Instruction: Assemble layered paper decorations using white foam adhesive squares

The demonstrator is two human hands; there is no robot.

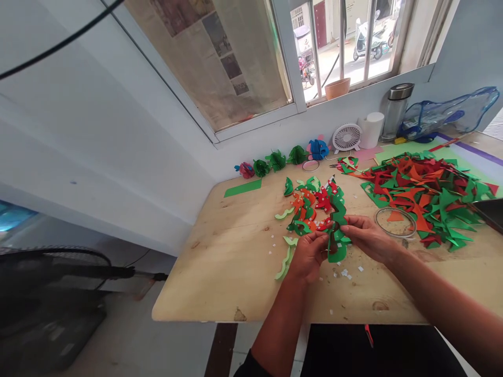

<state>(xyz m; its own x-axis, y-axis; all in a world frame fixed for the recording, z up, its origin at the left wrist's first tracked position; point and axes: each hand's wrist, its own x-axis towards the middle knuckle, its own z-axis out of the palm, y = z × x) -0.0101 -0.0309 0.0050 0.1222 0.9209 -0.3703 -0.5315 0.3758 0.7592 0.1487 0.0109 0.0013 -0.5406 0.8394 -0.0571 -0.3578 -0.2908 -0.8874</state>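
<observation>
My left hand (312, 254) pinches the lower left edge of a dark green paper cutout (337, 251) with scalloped edges, held just above the table. From the other side, my right hand (367, 235) grips the same cutout between thumb and fingers. Behind it lies a cluster of red, orange and green paper cutouts (304, 201) dotted with small white squares. Wavy light green paper strips (286, 264) rest to the left of my hands. Tiny white squares (345, 273) are scattered on the wood below the cutout.
A heap of red, orange and green paper scraps (424, 183) covers the right of the wooden table (220, 262), with a tape ring (395, 222) beside it. Along the wall stand folded paper figures (277, 160), a small white fan (347, 137), a paper roll (371, 130) and a glass bottle (395, 115).
</observation>
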